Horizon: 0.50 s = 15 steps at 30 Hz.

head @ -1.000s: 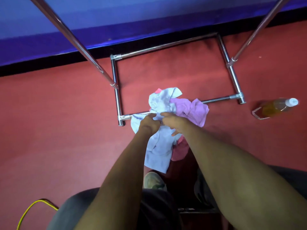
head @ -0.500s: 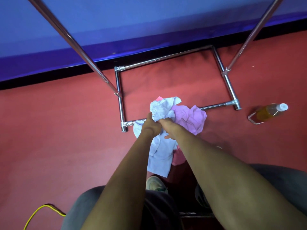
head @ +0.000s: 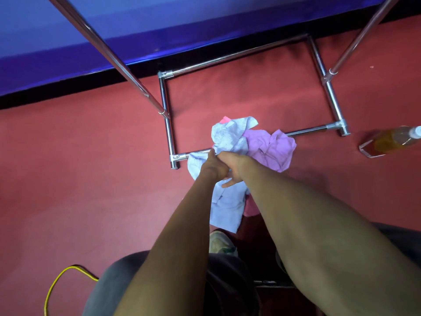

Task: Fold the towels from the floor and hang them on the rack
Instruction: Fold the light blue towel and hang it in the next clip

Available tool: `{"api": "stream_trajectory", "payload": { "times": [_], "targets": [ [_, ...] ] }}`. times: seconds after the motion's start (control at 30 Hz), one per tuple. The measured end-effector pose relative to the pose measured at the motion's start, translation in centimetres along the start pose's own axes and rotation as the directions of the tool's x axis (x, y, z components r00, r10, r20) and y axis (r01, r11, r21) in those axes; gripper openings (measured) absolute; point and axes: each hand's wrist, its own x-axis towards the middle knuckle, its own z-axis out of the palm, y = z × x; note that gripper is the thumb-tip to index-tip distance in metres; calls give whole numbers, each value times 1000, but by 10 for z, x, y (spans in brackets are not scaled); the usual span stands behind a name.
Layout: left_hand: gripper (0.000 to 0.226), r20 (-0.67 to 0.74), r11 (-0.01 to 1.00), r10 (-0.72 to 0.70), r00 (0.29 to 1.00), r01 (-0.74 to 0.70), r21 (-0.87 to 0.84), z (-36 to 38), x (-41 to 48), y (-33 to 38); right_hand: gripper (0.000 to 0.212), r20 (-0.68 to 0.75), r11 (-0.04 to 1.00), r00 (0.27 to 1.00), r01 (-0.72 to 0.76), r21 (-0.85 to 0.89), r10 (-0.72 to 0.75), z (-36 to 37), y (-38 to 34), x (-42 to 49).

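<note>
A crumpled pale blue towel (head: 229, 137) lies on the red floor over the front bar of the chrome rack (head: 168, 131), its lower part (head: 227, 208) trailing toward my feet. A purple towel (head: 271, 149) is bunched just right of it, and a pink towel (head: 225, 119) peeks out behind. My left hand (head: 210, 166) and my right hand (head: 232, 165) are pressed together, both gripping the pale blue towel near its middle. My fingertips are hidden in the cloth.
The rack's two slanted uprights (head: 109, 53) rise toward me on either side. A bottle of amber liquid (head: 390, 141) lies on the floor at the right. A yellow cable (head: 61, 277) curls at lower left. My shoe (head: 219, 242) sits below the towels. A blue wall (head: 159, 23) runs behind.
The view has shifted slightly, and the rack and towels sit lower in frame than a second ago. Both hands stay closed on the pale blue towel at the same spot.
</note>
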Motion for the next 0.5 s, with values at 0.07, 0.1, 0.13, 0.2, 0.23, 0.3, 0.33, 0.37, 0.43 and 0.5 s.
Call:
{"api": "stream_trajectory", "payload": {
  "times": [0.07,0.1,0.13,0.2,0.23,0.3,0.33,0.37,0.43,0.5],
  "targets": [
    [67,34,996,-38,999,35,76,0,2,-2,49,8,998,1000,-4,56,4,4,4,15],
    [70,49,991,-61,997,54,124,0,3,-2,44,18,996,1000,1,91,-3,5,4,15],
    [72,53,986,-76,996,67,152,-1,4,-3,36,13,992,1000,8,127,-10,7,3,14],
    [76,33,986,-89,995,83,143,-2,4,-2,23,-46,978,997,68,200,-60,9,-2,9],
    [76,6,988,-86,996,85,130,-3,4,-1,23,-89,966,991,115,230,-96,9,-5,13],
    [69,-89,989,-42,995,54,137,-5,2,0,15,-191,942,960,247,225,-206,11,-13,18],
    [64,-145,983,-5,989,32,179,-8,1,1,16,-238,925,936,312,218,-259,12,-15,20],
    [60,-195,972,47,980,0,234,-11,-1,1,27,-279,910,910,367,191,-308,15,-17,13],
    [44,-270,951,159,950,-73,302,-18,-11,5,32,-333,880,858,454,141,-390,22,-21,-24],
    [26,-289,959,224,931,-156,238,-28,-31,15,22,-385,859,810,507,78,-443,25,-25,-54]
  ]
}}
